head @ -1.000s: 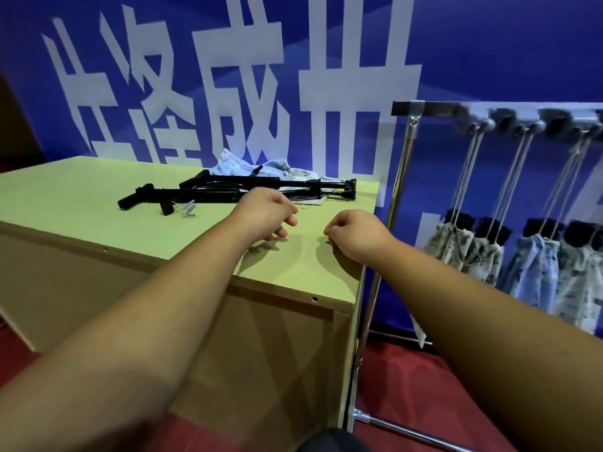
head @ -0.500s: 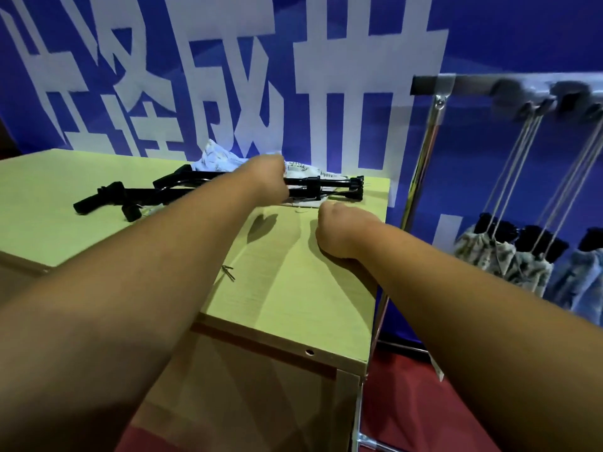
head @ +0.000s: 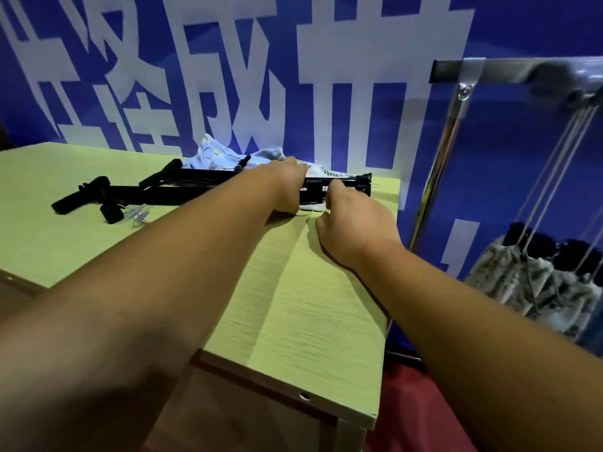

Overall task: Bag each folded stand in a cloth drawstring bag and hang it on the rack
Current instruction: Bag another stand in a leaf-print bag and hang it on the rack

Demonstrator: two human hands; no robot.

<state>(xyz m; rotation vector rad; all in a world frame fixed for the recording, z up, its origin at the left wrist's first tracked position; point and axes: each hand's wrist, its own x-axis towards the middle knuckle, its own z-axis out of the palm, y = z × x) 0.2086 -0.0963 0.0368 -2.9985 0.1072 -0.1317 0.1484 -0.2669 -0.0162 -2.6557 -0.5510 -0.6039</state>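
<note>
At the far tabletop (head: pixel 310 305) edge, head view, the left hand (head: pixel 287 187) lies across the folded stand (head: pixel 182 181), which rests partly on the cloth bag (head: pixel 215 154). Its fingers are hidden, so its grip cannot be determined. The right hand (head: pixel 355 220) curls at the stand's end, probably to steady it for bagging, but whether it actually grasps the stand cannot be determined.

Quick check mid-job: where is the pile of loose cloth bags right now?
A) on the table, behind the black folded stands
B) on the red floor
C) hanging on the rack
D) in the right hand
A: the pale printed cloth bags lie bunched on the table, right behind the black folded stands.
</note>
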